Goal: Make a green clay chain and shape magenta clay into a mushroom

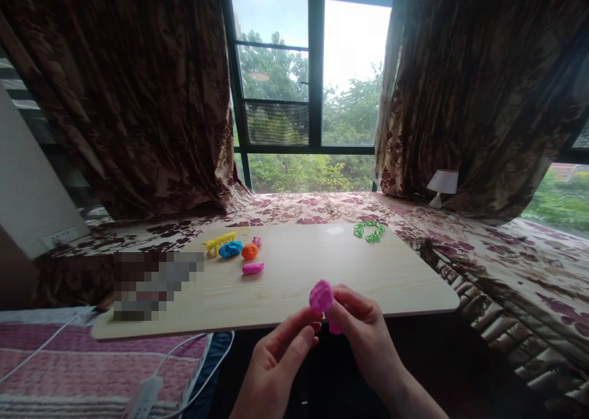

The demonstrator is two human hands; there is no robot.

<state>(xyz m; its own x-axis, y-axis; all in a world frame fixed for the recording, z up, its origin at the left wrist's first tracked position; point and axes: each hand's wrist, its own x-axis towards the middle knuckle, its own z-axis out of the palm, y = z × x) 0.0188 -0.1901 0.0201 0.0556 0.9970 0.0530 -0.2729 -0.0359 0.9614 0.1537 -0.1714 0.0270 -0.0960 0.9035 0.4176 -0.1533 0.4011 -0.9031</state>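
A lump of pink modelling clay (321, 296) with a creased, rounded face is pinched in my right hand (363, 327), above the near edge of the table. More pink clay (335, 327) shows below the right fingers. My left hand (288, 348) is closed, its index fingertip at the clay's lower edge; whatever lies between its fingers is hidden. Farther back on the tabletop lie a pink clay roll (253, 269), an orange lump (249, 251), a blue lump (230, 249), a small pink flower-like piece (256, 241) and a yellow four-legged animal figure (221, 242) with a curled tail.
The pale wooden table (294, 284) has rounded corners. A green openwork ring-like piece (369, 230) lies at its back right, and a blurred patch covers its left end. A white power strip (143, 397) with cables is at lower left. A small lamp (443, 183) stands by the curtain.
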